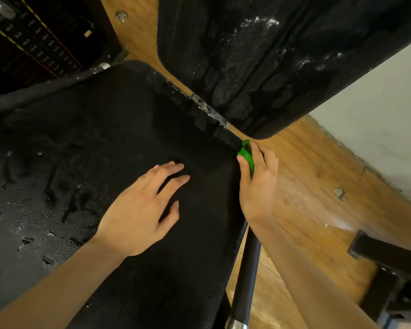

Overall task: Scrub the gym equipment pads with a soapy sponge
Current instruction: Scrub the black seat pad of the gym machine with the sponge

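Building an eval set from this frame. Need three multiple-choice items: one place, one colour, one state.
1. Where is the sponge?
A. At the near pad's right edge
B. On the floor
C. On the weight stack

2. What colour is the sponge?
A. Yellow
B. Green
C. Blue

3. What is the left hand doing?
A. Gripping the sponge
B. Resting open on the near pad
C. Holding the bar

Answers:
1 A: the right hand holds the sponge against the near pad edge.
2 B: it shows bright green.
3 B: the left hand lies flat, fingers spread.
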The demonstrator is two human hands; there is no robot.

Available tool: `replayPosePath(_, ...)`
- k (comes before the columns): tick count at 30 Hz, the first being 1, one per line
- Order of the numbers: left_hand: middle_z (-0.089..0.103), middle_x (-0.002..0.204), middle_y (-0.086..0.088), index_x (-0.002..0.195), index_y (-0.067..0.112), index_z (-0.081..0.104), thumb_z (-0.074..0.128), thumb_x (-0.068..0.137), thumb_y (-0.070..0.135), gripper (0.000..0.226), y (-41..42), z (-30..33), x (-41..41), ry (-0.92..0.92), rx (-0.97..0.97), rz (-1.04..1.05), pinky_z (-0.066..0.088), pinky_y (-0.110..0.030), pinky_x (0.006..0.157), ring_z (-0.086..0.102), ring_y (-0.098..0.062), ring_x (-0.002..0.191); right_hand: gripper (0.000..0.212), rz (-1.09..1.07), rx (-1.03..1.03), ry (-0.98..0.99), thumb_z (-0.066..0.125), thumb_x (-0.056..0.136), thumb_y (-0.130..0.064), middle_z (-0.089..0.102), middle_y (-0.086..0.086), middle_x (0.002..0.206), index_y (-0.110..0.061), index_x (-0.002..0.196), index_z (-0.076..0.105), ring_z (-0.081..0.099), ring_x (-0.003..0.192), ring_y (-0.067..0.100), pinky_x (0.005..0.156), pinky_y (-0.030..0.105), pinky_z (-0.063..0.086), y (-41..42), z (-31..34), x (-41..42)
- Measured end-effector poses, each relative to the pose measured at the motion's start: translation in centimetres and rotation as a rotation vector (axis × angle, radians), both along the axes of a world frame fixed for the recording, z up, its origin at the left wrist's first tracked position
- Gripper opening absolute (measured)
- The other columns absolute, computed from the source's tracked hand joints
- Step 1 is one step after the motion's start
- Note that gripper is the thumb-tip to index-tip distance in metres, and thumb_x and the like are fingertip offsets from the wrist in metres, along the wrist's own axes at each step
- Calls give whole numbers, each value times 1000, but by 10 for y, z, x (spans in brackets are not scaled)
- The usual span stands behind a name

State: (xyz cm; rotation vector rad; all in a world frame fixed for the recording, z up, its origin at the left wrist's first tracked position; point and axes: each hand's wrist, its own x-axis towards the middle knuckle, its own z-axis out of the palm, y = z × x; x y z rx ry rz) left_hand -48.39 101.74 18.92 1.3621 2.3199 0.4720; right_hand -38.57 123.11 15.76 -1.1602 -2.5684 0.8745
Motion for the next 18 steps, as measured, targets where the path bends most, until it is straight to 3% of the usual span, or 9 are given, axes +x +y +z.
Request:
replayPosePath(4, 42, 149, -3, 139, 13, 53, 39, 97, 32, 48, 0, 1, 1, -7, -13, 1, 36, -40, 115, 38, -19, 142, 48, 28, -75, -5, 47, 99, -28, 45, -1, 136, -16, 145, 41, 37, 124, 0, 101, 3, 27, -2, 7, 28)
replayPosePath(10, 43, 149, -3, 139, 13, 53, 39, 97, 33, 48, 1, 1, -1, -7, -19, 6, 36, -39, 115, 38, -18, 142, 41, 54, 22, 12, 47, 100, -27, 52, 1, 129, -14, 138, 51, 47, 116, 4, 98, 21, 43, 8, -2, -9)
replayPosePath(15, 43, 149, -3, 139, 14, 53, 41, 96, 32, 48, 1, 1, 0, -14, -13, 4, 39, -41, 114, 39, -18, 142, 43, 206, 112, -101, 54, 97, -12, 47, 7, 142, -8, 139, 48, 38, 136, 17, 112, 42, 37, -11, 12, 18)
replayPosePath(18, 43, 149, -3, 139, 14, 53, 41, 96, 33, 49, 1, 1, -1, -16, -8, 1, 39, -41, 113, 39, -18, 142, 42, 189, 173, -113, 53, 98, -16, 52, 10, 138, -7, 138, 49, 48, 129, 24, 105, 41, 45, -2, 4, -8)
